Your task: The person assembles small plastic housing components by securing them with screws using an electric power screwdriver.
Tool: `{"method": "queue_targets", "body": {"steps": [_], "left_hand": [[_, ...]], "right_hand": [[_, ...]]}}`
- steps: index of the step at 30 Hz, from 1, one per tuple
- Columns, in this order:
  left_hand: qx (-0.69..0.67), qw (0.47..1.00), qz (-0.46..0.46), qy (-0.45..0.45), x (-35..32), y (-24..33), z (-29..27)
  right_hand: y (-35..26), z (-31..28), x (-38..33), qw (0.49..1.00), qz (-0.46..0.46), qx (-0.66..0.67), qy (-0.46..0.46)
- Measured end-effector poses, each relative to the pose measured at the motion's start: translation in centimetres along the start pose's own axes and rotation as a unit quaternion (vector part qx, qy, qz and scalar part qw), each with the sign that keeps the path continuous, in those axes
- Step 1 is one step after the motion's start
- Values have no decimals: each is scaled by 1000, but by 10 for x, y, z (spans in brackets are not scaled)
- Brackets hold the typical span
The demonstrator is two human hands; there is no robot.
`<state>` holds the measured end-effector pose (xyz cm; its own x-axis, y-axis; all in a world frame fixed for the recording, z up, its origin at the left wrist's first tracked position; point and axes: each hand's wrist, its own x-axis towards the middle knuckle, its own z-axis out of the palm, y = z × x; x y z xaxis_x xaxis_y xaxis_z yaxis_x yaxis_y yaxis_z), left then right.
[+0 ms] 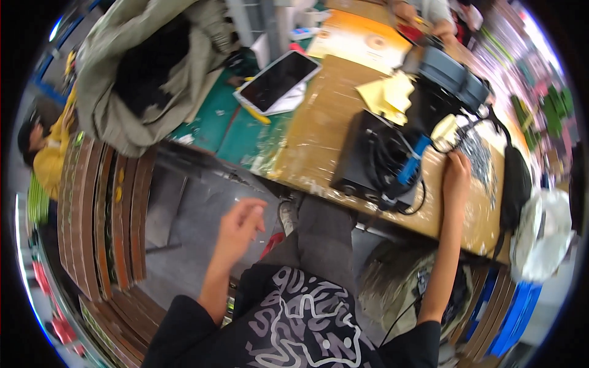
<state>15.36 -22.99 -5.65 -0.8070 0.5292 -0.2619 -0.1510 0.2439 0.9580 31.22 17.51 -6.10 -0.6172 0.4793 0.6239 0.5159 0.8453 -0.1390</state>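
Observation:
My left hand [240,228] hangs in the air in front of the workbench, fingers loosely bent and partly apart, with nothing visible in it. My right hand [457,175] is at the right side of the cardboard-covered bench top [313,129]. Its fingertips are drawn together beside a pile of small dark metal pieces [481,161]; what they hold, if anything, is too small to make out. Just left of that hand stands a black box-shaped device [359,162] with black cables and a blue part [415,161]. Crumpled yellow paper [392,97] lies over its far side.
A phone [279,81] lies on the green mat [236,132]. At the far left hangs a large grey-green sack [101,80], above stacked brown panels [101,214]. Another sack [392,285] is under the bench, and a white bag [543,236] hangs right. A person's hands [445,29] are across the bench.

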Motion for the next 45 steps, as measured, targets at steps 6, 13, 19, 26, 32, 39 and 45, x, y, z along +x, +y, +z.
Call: {"method": "queue_targets", "body": {"steps": [6,13,19,26,32,39,45], "left_hand": [[50,979,141,137,60,51,-64],[336,838,371,219,173,87,-107],[597,625,310,395,198,89,-195],[721,642,110,236,203,54,-232],[663,638,245,303,178,65,-225],[422,694,406,420,139,88,-182],[-198,935,290,-38,80,109,-86]], "right_hand": [[-16,-3,5,1000,26,13,-8],[-24,-5,5,999,30,33,-5],[-11,-5,2,996,63,59,-27],[-8,-8,3,998,38,44,7],[-14,-8,-1,994,56,63,66],[-37,-36,-24,995,65,64,48],[-33,-47,-64,983,142,114,28]]}}
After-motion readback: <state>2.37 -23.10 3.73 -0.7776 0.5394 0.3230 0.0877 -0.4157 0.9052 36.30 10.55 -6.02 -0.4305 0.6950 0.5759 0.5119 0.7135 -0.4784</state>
